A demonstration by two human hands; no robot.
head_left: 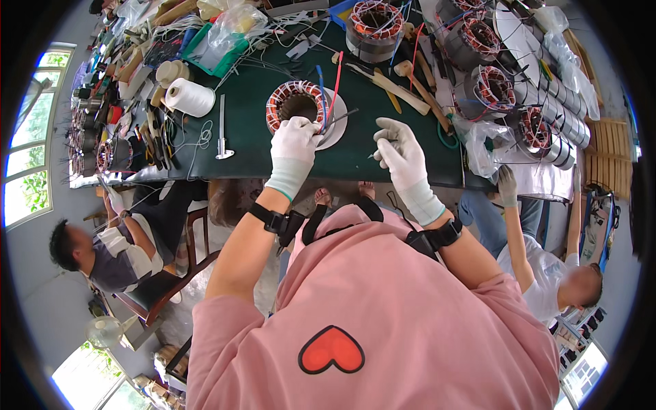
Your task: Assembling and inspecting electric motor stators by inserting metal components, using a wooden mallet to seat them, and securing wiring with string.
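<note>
A motor stator (277,102) with copper windings laced in white cord stands on the green table, on a pale round base (336,130). My left hand (294,147), in a white glove, has its fingers curled over the stator's near rim. Blue and red leads (333,96) rise beside its fingertips, and a thin dark strip (345,117) sticks out to their right. Right of the stator and apart from it, my gloved right hand (402,156) is raised with bent fingers. A tiny pale tip shows by its thumb; what it pinches is too small to name.
A white thread cone (191,98) and a caliper (223,137) lie left. A mallet (420,89) and several more stators (484,92) are right, by a plastic bag (485,147). A green tray (222,55) stands behind. Co-workers sit on both sides.
</note>
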